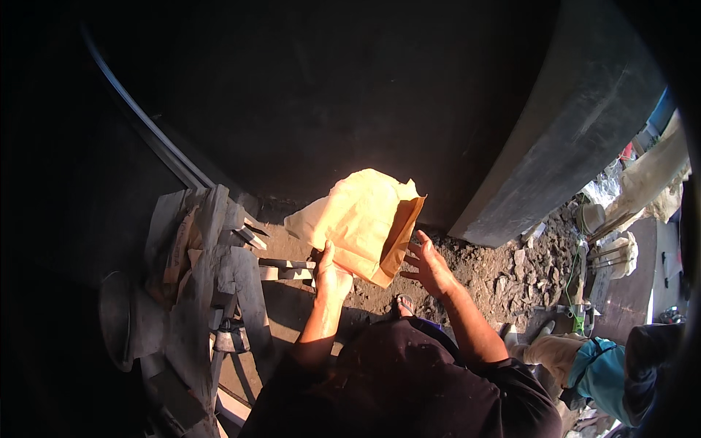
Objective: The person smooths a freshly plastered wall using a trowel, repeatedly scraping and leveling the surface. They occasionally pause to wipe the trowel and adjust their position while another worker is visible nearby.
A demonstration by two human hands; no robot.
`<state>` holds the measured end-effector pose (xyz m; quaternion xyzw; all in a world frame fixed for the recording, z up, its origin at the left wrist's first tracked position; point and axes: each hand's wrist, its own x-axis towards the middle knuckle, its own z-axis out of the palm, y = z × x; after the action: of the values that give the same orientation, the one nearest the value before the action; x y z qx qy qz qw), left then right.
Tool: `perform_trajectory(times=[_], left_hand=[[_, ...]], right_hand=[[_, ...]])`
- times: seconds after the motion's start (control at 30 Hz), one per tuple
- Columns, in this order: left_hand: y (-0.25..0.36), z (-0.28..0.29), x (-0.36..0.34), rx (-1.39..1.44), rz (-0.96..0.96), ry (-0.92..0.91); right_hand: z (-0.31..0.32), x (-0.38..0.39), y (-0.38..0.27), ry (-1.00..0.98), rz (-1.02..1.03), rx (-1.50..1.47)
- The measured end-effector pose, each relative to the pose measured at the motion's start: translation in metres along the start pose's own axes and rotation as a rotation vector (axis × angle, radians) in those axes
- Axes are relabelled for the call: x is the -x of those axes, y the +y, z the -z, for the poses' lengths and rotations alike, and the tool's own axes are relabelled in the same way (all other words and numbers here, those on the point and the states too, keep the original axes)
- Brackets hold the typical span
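A piece of brown kraft paper (361, 215) is held up in front of me in bright sunlight. Its upper edge is torn and uneven, and its right side folds into a darker, shaded flap. My left hand (332, 276) grips the lower left of the paper, the thumb on top and the fingers partly hidden. Just off the paper's right edge is my right hand (432, 269), its fingers spread and nothing held in it. Whether a fingertip touches the flap, I cannot tell.
Rough wooden trestle boards (212, 248) stand close at my left, beside a round basin-like thing (120, 321) in shadow. A dark wall (328, 95) rises ahead, with a grey pillar (555, 139) to its right. Rubble (511, 277) covers the ground. Another person in a turquoise top (606, 376) is at lower right.
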<state>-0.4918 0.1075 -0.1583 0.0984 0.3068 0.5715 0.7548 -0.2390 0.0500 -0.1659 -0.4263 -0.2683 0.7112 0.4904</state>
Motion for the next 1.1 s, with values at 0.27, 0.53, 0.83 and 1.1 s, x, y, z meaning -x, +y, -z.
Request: perform_trajectory(times=[0.27,0.53,0.83,1.1], left_hand=[[-0.029,0.051,0.002,-0.069,-0.023,-0.118],[0.021,0.003,0.009,-0.050,-0.209,0.006],[0.067,0.027,0.005,-0.821,-0.455,-0.273],[0.085,0.024,-0.022,-0.935,-0.195,-0.478]], right_hand=[[0.002,-0.037,0.012,0.195,0.165,-0.226],[0.054,-0.003,0.013,-0.061,-0.047,-0.056],[0.025,-0.021,-0.066,-0.165,0.312,0.687],[0.023,-0.068,-0.056,-0.372,0.284,0.523]])
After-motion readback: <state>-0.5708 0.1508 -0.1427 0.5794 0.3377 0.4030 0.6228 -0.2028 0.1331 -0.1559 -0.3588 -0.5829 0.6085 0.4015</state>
